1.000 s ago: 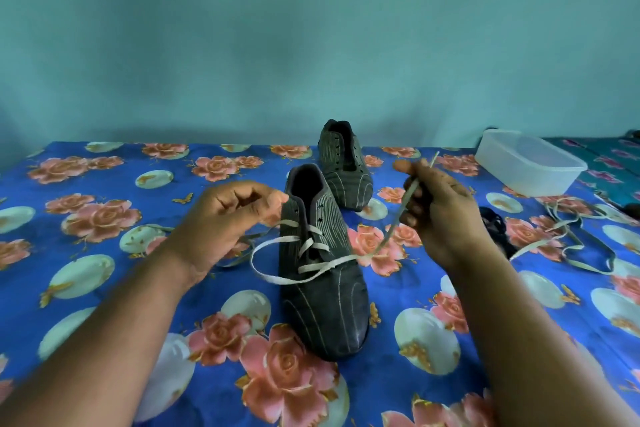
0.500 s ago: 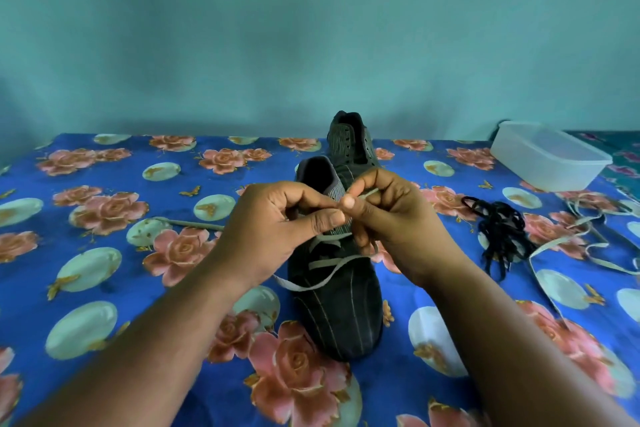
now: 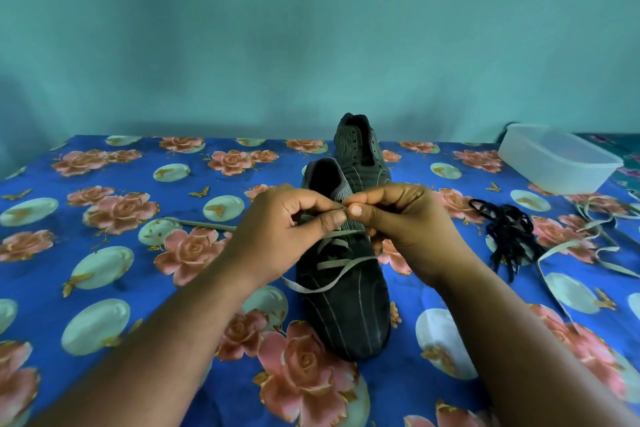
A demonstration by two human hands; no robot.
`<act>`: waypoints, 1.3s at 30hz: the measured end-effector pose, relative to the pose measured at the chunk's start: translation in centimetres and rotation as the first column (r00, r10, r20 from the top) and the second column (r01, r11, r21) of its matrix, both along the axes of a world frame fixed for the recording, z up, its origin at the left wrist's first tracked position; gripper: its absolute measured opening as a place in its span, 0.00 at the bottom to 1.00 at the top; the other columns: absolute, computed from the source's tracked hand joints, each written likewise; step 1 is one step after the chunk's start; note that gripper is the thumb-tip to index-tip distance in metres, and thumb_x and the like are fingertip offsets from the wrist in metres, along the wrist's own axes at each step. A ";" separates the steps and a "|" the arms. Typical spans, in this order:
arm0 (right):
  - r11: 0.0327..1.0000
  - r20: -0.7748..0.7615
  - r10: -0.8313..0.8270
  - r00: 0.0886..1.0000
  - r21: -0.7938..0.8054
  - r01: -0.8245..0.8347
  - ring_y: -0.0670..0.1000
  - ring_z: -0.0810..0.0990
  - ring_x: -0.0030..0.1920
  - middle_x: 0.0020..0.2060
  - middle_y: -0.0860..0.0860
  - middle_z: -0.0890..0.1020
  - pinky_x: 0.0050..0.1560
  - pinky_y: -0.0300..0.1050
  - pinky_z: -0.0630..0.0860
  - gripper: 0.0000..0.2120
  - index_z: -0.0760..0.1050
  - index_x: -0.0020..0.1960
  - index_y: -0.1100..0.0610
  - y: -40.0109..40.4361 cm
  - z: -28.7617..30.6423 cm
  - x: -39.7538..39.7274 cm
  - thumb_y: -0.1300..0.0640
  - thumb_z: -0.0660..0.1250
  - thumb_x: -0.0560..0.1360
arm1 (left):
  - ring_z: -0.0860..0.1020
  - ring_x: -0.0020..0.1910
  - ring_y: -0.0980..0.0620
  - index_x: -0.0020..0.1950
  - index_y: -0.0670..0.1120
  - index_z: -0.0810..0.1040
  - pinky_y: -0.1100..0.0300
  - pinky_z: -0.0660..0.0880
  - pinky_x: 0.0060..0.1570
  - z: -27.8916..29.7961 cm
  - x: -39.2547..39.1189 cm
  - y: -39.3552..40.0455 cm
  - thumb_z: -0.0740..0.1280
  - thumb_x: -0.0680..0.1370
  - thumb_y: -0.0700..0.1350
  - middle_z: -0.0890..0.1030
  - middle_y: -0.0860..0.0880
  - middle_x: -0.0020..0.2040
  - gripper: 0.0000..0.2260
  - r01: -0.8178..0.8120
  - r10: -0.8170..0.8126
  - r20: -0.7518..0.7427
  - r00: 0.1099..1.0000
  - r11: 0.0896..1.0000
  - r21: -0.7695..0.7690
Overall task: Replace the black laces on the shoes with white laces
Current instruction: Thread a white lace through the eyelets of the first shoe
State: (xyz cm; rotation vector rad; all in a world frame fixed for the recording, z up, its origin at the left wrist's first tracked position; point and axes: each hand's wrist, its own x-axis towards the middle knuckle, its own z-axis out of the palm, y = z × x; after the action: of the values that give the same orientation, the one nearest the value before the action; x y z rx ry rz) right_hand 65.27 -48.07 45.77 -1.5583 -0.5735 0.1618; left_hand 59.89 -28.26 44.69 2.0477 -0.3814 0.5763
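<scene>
A dark striped shoe [image 3: 346, 308] lies toe toward me on the flowered blue cloth. A white lace [image 3: 329, 265] crosses its lower eyelets, one loop hanging off its left side. My left hand [image 3: 287, 229] and my right hand [image 3: 405, 225] meet above the shoe's tongue, both pinching the white lace between thumb and forefinger. One lace end [image 3: 204, 225] trails left on the cloth. The second dark shoe [image 3: 360, 149] stands behind, without a lace. A heap of black laces [image 3: 505, 232] lies to the right.
A clear plastic tub [image 3: 557, 163] stands at the back right. Another white lace [image 3: 595, 239] lies loose at the right edge beside the black heap. A teal wall closes the far side of the blue cloth [image 3: 69, 253].
A second ago my hands were spread apart, pulling the lace ends out to each side. They have come together over the shoe's tongue and now pinch the lace fingertip to fingertip.
</scene>
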 end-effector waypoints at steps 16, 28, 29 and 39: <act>0.980 0.296 -0.112 0.948 -0.122 0.154 0.41 0.80 0.37 0.41 0.43 0.84 0.40 0.31 0.73 0.09 0.83 0.59 0.54 0.8 -1.5 1.5 0.59 0.67 0.82 | 0.78 0.50 0.52 0.48 0.55 0.86 0.45 0.75 0.52 -1.2 1.2 0.4 0.69 0.76 0.57 0.81 0.58 0.47 0.09 -0.228 0.223 0.114 0.968 0.973 0.034; 0.906 0.589 0.009 0.808 -0.348 0.243 0.46 0.77 0.52 0.50 0.47 0.77 0.52 0.38 0.73 0.14 0.79 0.64 0.46 0.4 -2.8 3.8 0.59 0.64 0.83 | 0.74 0.59 0.48 0.47 0.57 0.83 0.48 0.67 0.52 -1.8 1.5 -0.7 0.68 0.76 0.55 0.77 0.56 0.55 0.06 -0.501 0.459 0.203 0.865 0.810 0.303; 0.909 0.578 0.008 0.816 -0.345 0.235 0.47 0.77 0.51 0.48 0.48 0.77 0.50 0.37 0.72 0.13 0.79 0.63 0.47 0.3 -2.8 3.7 0.59 0.64 0.83 | 0.74 0.59 0.47 0.47 0.57 0.84 0.48 0.66 0.51 -1.9 1.5 -0.7 0.67 0.76 0.55 0.77 0.56 0.55 0.06 -0.514 0.473 0.203 0.857 0.796 0.320; 0.952 0.407 0.000 0.914 -0.280 0.125 0.44 0.77 0.35 0.41 0.53 0.77 0.35 0.31 0.72 0.11 0.77 0.60 0.44 -0.2 -3.0 3.7 0.58 0.63 0.84 | 0.68 0.65 0.46 0.51 0.61 0.84 0.48 0.60 0.54 -1.7 1.7 -1.1 0.71 0.78 0.55 0.75 0.55 0.62 0.04 -0.474 0.492 0.096 0.865 0.739 0.479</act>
State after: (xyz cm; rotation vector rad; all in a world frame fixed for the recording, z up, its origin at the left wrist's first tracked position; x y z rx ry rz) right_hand 68.96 -48.29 42.72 -1.9236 -0.8505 -0.1351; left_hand 61.62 -29.38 42.96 2.6771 0.0586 0.8147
